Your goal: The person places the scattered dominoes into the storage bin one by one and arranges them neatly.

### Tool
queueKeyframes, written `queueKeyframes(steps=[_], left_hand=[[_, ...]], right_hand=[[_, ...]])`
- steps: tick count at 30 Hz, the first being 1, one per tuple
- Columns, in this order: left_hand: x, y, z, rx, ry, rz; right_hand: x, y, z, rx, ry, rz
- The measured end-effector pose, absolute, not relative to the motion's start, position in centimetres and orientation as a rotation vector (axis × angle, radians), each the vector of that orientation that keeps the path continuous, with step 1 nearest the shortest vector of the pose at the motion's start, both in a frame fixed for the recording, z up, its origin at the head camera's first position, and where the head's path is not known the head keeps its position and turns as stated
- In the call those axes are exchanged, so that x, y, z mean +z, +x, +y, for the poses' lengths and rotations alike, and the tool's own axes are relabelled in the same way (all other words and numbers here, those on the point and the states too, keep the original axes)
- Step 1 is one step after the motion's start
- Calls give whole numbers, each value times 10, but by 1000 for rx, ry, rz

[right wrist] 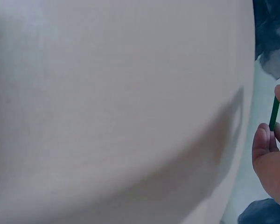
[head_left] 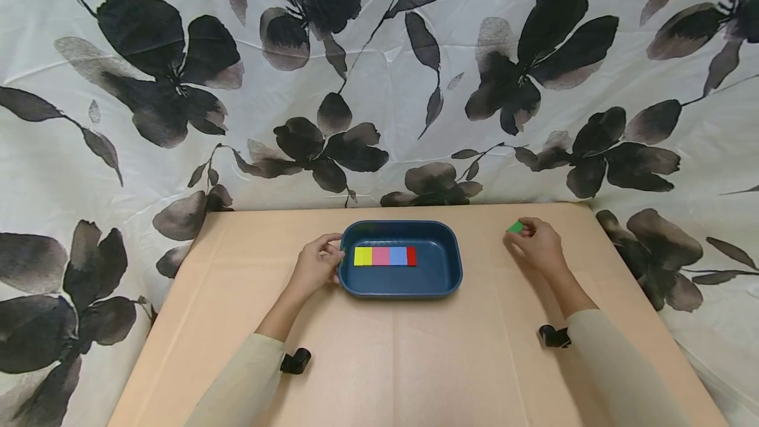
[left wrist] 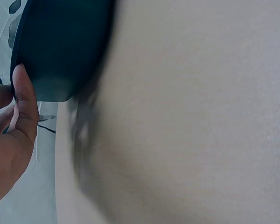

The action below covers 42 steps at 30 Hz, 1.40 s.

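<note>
A dark blue rectangular tray [head_left: 429,285] with rounded corners lies toward the far side of the table. Inside it, a straight row of flat coloured tiles [head_left: 381,256] runs yellow, pink, light blue and red from left to right. My left hand [head_left: 316,265] grips the tray's left rim; in the left wrist view the thumb [left wrist: 25,100] presses its outer wall. Off to the right of the tray, my right hand [head_left: 538,242] pinches a small flat green tile [head_left: 516,227] above the table. The right wrist view shows that tile edge-on, between thumb and fingers.
The light wooden-toned table [head_left: 379,361] ends just behind the tray. A white cloth with dark flowers [head_left: 320,150] hangs behind it and shows at both sides. A small black device sits at each wrist, next to the pale sleeves [head_left: 243,381].
</note>
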<state>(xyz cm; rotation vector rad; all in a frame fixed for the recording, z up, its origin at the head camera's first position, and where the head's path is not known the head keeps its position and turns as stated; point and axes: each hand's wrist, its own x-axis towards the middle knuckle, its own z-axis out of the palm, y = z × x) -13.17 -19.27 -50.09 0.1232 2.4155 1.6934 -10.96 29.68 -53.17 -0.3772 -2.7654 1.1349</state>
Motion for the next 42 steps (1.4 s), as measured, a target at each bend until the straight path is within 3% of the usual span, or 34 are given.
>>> queueKeyframes(steps=[25,42], left_hand=[[-502,-136,-189,1693,94,2419],[-502,-142,-189,1704,96,2398]], right_hand=[[-492,-117,220,1621,47,-2667],[-481,-132,164,1439,256,-2858]])
